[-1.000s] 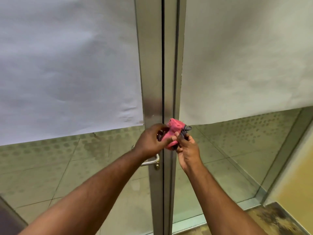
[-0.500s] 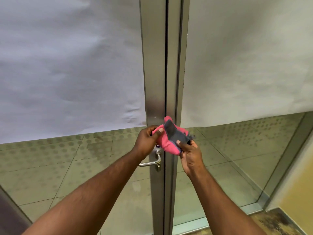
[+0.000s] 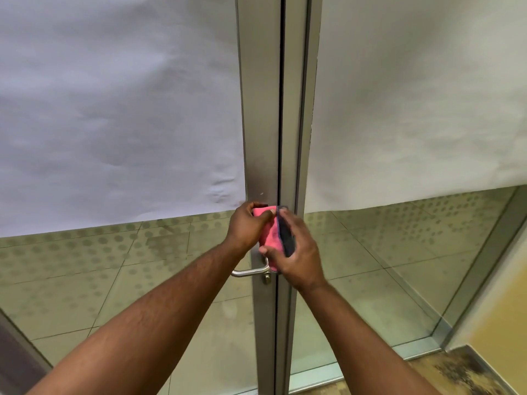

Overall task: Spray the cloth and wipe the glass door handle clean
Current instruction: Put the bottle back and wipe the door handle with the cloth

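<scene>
A pink cloth (image 3: 269, 233) with a dark grey side is held upright between both hands, in front of the door's metal frame. My left hand (image 3: 245, 226) pinches its top left edge. My right hand (image 3: 296, 253) grips its lower right part, thumb across the pink face. Just below the hands, the silver lever door handle (image 3: 247, 271) sticks out to the left from the frame, with a small brass lock cylinder (image 3: 267, 277) under it. No spray bottle is in view.
Two glass door leaves meet at a grey metal frame (image 3: 263, 109). White paper (image 3: 114, 109) covers the upper glass on both sides. A yellow wall (image 3: 502, 317) stands at the right, and patterned floor (image 3: 467, 372) lies at the bottom right.
The bunched cloth has been spread out and turned upright between the hands. My right hand has slid down to its lower edge, closer to the handle.
</scene>
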A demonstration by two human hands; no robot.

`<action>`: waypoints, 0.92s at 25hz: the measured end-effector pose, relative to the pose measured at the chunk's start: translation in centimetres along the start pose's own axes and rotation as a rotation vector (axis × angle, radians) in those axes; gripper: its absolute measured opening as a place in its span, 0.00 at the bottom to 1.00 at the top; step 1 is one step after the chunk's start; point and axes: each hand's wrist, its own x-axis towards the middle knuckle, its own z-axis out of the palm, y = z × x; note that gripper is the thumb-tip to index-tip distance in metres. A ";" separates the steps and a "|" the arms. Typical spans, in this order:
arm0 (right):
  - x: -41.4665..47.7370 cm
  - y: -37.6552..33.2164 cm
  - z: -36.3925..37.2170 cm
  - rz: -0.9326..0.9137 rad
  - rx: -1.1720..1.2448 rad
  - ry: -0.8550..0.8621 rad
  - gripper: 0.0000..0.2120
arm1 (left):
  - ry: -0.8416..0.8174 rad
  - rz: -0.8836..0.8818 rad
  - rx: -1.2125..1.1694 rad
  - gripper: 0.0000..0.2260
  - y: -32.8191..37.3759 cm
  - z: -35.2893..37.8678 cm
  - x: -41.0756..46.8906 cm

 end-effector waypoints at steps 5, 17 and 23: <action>-0.5 0.3 2.7 0.262 0.067 -0.035 0.45 | -0.098 -0.187 -0.120 0.14 0.0 0.8 0.2; -0.7 5.5 3.7 0.627 0.331 0.250 0.16 | 0.160 0.824 0.832 0.22 -0.6 -4.6 6.8; -1.7 7.8 6.4 0.307 -0.092 0.169 0.33 | 0.198 1.063 1.279 0.32 0.0 -6.3 13.1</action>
